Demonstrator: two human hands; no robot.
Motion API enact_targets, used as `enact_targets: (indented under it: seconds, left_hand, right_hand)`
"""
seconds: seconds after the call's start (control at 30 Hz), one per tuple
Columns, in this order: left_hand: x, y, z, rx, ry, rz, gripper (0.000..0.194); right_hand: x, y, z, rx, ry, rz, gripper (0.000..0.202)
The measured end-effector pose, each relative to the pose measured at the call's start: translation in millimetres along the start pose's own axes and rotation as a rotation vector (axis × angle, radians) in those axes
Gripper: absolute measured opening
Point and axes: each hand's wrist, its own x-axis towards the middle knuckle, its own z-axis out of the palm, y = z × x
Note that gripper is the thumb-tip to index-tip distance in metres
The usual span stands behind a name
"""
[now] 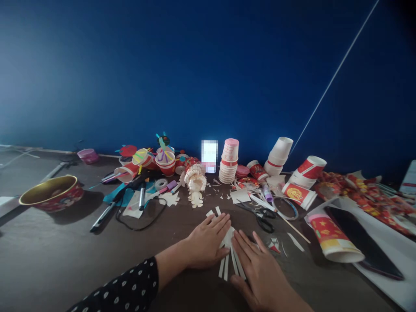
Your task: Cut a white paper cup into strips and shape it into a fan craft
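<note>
White paper cut into narrow strips [233, 260] lies on the dark tabletop, its strips fanning out toward me and away from me. My left hand [208, 240] rests flat over its left side, fingers stretched out. Against its right side lies my right hand [260, 266], fingers extended and thumb apart. Between them the two hands cover much of the paper's middle. Just beyond stands a pale craft piece of layered, curled paper [196, 186]. Black-handled scissors [266, 223] lie to the right, near red and white paper scraps [274, 245].
A gold-lined red bowl [52, 195] stands at left, near a marker [105, 216] and a black cord [139, 229]. Stacked paper cups [229, 160] stand at the back. To the right, a red cup [334, 238] lies beside a dark phone [364, 242].
</note>
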Motion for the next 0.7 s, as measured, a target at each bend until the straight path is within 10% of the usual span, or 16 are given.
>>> enact_targets:
  seconds: [0.33, 0.53, 0.7]
  left_hand:
    - [6, 53, 9.2, -0.119, 0.166, -0.557, 0.073]
    - [0, 26, -27.9, -0.125, 0.383, -0.344, 0.046]
    - [12, 0, -35.0, 0.067, 0.179, 0.151, 0.042]
  right_hand:
    - [0, 5, 4, -0.142, 0.182, 0.086, 0.058]
    - [-1, 6, -2, -0.165, 0.175, 0.083, 0.053]
    - [1, 4, -3, -0.088, 0.094, 0.035, 0.058]
